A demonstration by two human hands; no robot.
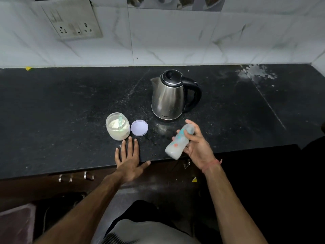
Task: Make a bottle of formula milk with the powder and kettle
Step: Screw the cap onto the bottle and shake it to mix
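Observation:
My right hand (197, 145) grips a baby bottle (177, 143) above the counter's front edge; the bottle is tilted, blurred, and holds cloudy white liquid. My left hand (129, 159) rests flat on the black counter (52, 120) with fingers straight, just in front of the open powder jar (118, 127). A pale green scoop (120, 120) stands in the powder. The jar's lilac lid (139, 127) lies beside it on the right. The steel kettle (168, 95) with a black handle stands behind, lid down.
A tiled wall with a socket plate (73, 20) runs along the back. White spilled patches (255, 73) mark the counter's far right. Drawer handles (88, 176) show under the counter edge.

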